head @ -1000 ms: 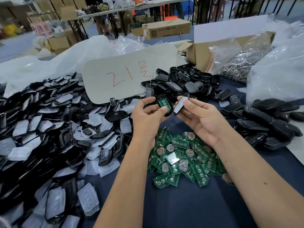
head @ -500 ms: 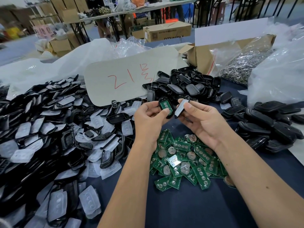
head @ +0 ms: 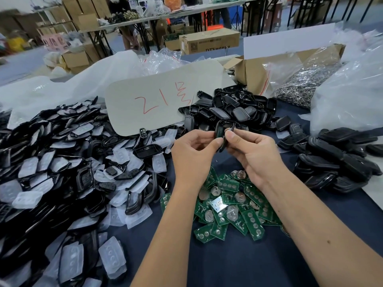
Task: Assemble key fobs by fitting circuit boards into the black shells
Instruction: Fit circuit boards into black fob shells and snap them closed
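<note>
Fingers (head: pixel 209 142) of both hands pinch one black shell (head: pixel 220 130) over the dark blue counter (head: pixel 238 264); green circuit boards (head: pixel 228 206) too many to count

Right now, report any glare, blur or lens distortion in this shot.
Head view: glare on a shiny part in the green circuit board pile; background shelves and boxes are softly blurred; wide-angle bending curves the frame edges; both hands and the black shell stay fairly sharp.
</note>
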{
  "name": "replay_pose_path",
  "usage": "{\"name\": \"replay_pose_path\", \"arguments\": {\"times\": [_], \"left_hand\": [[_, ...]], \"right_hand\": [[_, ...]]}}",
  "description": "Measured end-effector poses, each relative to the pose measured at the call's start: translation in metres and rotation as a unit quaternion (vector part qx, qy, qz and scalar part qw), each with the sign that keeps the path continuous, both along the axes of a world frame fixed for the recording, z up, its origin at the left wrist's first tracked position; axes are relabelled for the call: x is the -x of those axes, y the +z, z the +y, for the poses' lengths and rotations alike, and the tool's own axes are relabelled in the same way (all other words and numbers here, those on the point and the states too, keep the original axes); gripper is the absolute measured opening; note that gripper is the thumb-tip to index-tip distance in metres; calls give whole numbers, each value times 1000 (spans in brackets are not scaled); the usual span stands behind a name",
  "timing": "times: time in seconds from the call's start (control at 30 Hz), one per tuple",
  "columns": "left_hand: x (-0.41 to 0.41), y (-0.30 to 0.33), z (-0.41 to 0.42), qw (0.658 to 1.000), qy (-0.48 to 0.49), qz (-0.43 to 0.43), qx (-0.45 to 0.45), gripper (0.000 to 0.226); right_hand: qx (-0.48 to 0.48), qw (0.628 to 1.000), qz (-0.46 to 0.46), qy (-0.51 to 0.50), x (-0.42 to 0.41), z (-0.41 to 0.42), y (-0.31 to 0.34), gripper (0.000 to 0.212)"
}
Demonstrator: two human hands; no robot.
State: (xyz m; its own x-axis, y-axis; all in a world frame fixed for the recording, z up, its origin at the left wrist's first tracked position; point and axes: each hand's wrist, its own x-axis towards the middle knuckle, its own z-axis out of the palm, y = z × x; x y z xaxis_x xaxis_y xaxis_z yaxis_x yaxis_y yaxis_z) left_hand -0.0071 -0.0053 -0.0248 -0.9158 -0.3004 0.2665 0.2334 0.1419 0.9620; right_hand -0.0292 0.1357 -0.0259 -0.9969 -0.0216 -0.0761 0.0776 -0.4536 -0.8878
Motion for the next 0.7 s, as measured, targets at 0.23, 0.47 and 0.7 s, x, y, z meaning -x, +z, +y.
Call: {"name": "replay_pose_path", "arguments": {"times": [0.23,0.47,0.7], "left_hand": [[-5,3,7,992,-13,34,120,17],[-7,-1,15,979,14,77,188,24],[-2,-2,9,990,13,28,135,16]], "right_hand": [[-39,998,-2,-51,-1,-5,-1,34],[-87,991,30,-94,-2,-5,-3,17],[-127,987,42,-85,0,-5,-7,27]]}}
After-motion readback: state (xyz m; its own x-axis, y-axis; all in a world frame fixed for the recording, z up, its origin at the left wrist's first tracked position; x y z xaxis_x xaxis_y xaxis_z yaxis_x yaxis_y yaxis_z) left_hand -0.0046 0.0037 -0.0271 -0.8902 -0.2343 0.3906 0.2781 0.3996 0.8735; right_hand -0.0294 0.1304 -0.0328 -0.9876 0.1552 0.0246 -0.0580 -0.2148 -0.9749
